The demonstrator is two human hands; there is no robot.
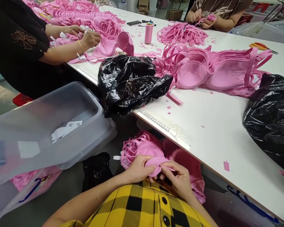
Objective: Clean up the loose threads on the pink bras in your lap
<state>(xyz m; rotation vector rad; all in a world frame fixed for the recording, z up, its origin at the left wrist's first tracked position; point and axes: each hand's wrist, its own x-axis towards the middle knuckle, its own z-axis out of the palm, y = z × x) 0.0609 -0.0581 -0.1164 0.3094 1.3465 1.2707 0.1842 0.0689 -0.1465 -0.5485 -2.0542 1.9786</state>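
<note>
Close to my body, my left hand (139,169) and my right hand (180,178) both grip a pink bra cup pad (157,162). The left thumb lies on top of it, and the right thumb and fingers pinch its other end. It looks bent between the two hands. Just beyond it, in my lap below the table edge, rests a bundle of pink bras (150,148) with straps and lace edging. The hands hide part of that bundle.
A white table (217,126) holds stacked pink bras (194,74), black plastic bags (130,85), a thread cone (148,33) and scissors (260,46). Clear plastic bins (85,91) stand at left. Two co-workers handle pink pieces across and beside the table.
</note>
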